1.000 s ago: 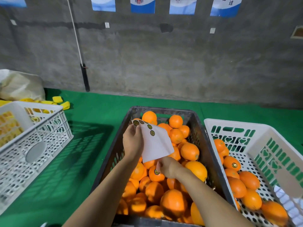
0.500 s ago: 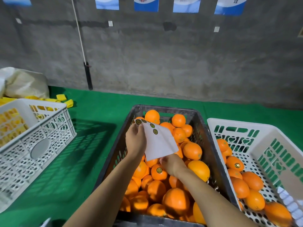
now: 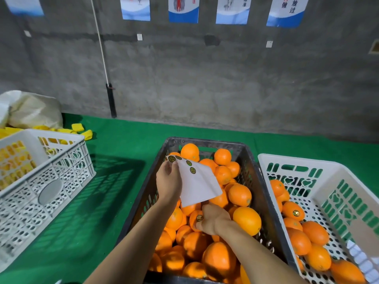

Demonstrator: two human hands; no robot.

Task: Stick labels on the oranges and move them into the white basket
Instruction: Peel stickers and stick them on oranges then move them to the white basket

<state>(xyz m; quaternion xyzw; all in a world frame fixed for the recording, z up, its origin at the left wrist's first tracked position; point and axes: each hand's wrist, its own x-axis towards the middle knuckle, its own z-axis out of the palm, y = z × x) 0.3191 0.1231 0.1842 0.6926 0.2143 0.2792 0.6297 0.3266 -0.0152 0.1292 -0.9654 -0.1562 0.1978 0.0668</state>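
In the head view, the left hand (image 3: 169, 182) pinched the upper corner of a white label sheet (image 3: 198, 186) above the dark crate (image 3: 254, 160), a few round dark-and-gold labels left along the sheet's top edge; the right hand (image 3: 214, 219) curled its fingers round a labelled orange (image 3: 195, 219) low in the crate's heap, its sticker facing up. The white basket (image 3: 297, 166) stood just right of the crate, partly filled with labelled fruit. The likely slips, as I judged them: the orange was wedged among its neighbours, so pulling it free could roll others or loosen the grip; a thumb dragged across the fresh sticker might lift its edge; the limp sheet, hanging just above the working hand, could brush it and fold. The labels' print was too small to read; wall posters (image 3: 183, 9) carried Chinese characters, cropped and only partly legible
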